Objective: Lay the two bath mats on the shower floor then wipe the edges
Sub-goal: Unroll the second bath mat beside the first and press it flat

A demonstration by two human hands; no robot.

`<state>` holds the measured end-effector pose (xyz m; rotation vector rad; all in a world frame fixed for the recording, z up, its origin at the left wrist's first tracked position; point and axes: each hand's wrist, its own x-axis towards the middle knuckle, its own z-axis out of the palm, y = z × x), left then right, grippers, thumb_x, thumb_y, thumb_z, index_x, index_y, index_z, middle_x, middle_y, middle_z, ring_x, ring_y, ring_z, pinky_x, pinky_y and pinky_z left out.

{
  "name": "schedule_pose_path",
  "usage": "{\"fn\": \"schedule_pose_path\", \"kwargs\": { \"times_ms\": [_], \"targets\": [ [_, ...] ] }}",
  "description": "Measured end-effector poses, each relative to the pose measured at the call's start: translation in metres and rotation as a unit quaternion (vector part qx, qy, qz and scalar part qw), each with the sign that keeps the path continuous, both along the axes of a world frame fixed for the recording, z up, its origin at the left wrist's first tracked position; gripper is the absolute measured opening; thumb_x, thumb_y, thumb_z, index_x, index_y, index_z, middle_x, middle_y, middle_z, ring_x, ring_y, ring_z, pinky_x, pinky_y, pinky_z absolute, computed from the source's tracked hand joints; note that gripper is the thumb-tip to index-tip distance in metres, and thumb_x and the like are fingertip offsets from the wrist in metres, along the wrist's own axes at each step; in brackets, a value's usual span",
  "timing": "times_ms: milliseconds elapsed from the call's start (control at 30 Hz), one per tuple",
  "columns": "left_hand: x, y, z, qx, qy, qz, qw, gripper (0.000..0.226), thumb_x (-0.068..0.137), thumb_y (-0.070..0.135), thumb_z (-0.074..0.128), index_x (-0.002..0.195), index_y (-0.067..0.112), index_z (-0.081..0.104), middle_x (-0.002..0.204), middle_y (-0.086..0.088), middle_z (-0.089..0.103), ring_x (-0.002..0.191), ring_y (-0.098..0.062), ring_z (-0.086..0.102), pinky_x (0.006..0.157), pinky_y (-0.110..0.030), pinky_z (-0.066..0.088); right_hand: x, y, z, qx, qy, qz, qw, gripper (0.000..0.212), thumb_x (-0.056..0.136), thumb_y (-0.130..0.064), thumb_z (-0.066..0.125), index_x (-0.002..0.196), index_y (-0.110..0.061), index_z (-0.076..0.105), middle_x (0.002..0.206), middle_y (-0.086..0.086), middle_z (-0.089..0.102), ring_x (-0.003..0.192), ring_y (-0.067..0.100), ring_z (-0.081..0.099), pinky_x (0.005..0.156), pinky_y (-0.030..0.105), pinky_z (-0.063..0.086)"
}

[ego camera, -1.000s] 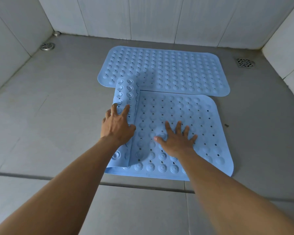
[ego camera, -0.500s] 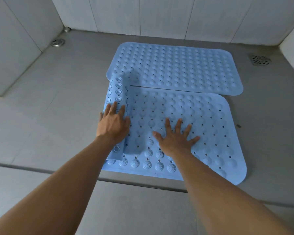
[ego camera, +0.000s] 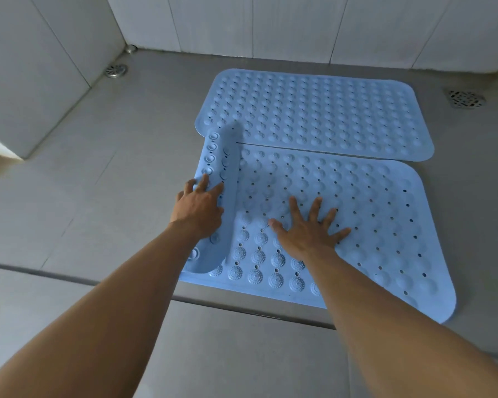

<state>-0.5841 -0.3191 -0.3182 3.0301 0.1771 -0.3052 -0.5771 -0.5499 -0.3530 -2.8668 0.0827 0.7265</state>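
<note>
Far bath mat (ego camera: 314, 113): light blue, studded with rows of round bumps, lying flat on the shower floor (ego camera: 112, 173) near the back wall, its long side running left to right.
Near bath mat (ego camera: 371, 219): the same blue, with small holes between its bumps, lying just in front of the far one. Only a thin dark gap separates their long edges. Its near edge runs along a dark groove (ego camera: 69, 275) that crosses the floor.
Folded flap (ego camera: 223, 168): the left end of the near bath mat is turned over onto itself, so the underside with its round suction cups faces up. The flap's far tip lies over the near left corner of the far bath mat.
Left hand (ego camera: 199, 209): palm down on the flap, fingers spread and only slightly bent, their tips at the flap's outer left edge. It presses rather than clasps; the thumb is hidden.
Right hand (ego camera: 308, 228): flat on the middle of the near bath mat, palm down, all fingers straight and splayed wide, pressing on the surface.
Arms: both bare forearms reach in from the bottom of the view.
Round drain (ego camera: 116, 70): metal, set in the floor near the back left corner, well apart from the mats.
Square drain (ego camera: 465, 99): metal grate at the right, beyond the far bath mat's right end.
Wall tiles (ego camera: 299, 27): large, pale, glossy, enclosing the floor on the back and left sides.
</note>
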Motion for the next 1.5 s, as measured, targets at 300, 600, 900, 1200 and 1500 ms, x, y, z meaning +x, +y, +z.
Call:
{"fn": "schedule_pose_path", "kwargs": {
  "times_ms": [300, 600, 900, 1200, 1500],
  "targets": [
    [0.0, 0.0, -0.005, 0.015, 0.005, 0.031, 0.999, 0.065, 0.088, 0.015, 0.051, 0.148, 0.032, 0.033, 0.163, -0.012, -0.011, 0.149, -0.04, -0.001, 0.116, -0.059, 0.019, -0.004, -0.01, -0.002, -0.017, -0.016, -0.01, 1.0, 0.09, 0.077, -0.093, 0.007, 0.15, -0.049, -0.022, 0.162, 0.004, -0.029, 0.149, 0.036, -0.023, 0.104, 0.081, -0.006],
    [-0.005, 0.005, -0.017, -0.021, 0.025, 0.009, 0.999, 0.067, 0.1, 0.044, 0.041, 0.158, 0.03, 0.01, 0.164, -0.009, -0.02, 0.151, -0.037, -0.006, 0.12, -0.059, 0.012, -0.007, -0.031, 0.0, -0.02, -0.004, -0.037, 0.999, 0.094, 0.073, -0.095, 0.008, 0.15, -0.049, -0.023, 0.163, 0.004, -0.027, 0.15, 0.035, -0.022, 0.106, 0.08, -0.004],
    [-0.005, 0.018, -0.011, -0.001, -0.01, 0.055, 0.998, 0.065, 0.099, 0.037, 0.035, 0.157, 0.034, 0.006, 0.166, -0.008, -0.003, 0.151, -0.04, 0.0, 0.119, -0.06, 0.01, -0.006, -0.051, -0.002, -0.02, -0.016, -0.043, 0.999, 0.1, 0.068, -0.099, 0.009, 0.151, -0.05, -0.019, 0.164, 0.001, -0.024, 0.151, 0.03, -0.02, 0.108, 0.078, -0.002],
    [-0.011, 0.019, -0.013, 0.143, -0.084, 0.04, 0.985, 0.072, 0.091, 0.014, 0.054, 0.153, 0.012, 0.018, 0.144, -0.013, 0.038, 0.117, -0.033, 0.047, 0.089, -0.044, 0.04, -0.008, -0.055, -0.001, -0.02, -0.012, -0.05, 0.998, 0.101, 0.068, -0.098, 0.01, 0.151, -0.048, -0.019, 0.164, 0.002, -0.024, 0.151, 0.029, -0.02, 0.108, 0.079, -0.002],
    [-0.023, 0.03, -0.025, 0.237, -0.011, 0.06, 0.97, 0.088, 0.091, 0.039, 0.039, 0.156, 0.023, -0.019, 0.16, -0.014, -0.03, 0.147, -0.037, -0.028, 0.111, -0.069, -0.014, -0.008, -0.057, -0.006, -0.015, -0.019, -0.042, 0.999, 0.097, 0.07, -0.097, 0.007, 0.15, -0.05, -0.019, 0.164, 0.0, -0.023, 0.151, 0.027, -0.019, 0.108, 0.078, -0.003]
  ]
}}
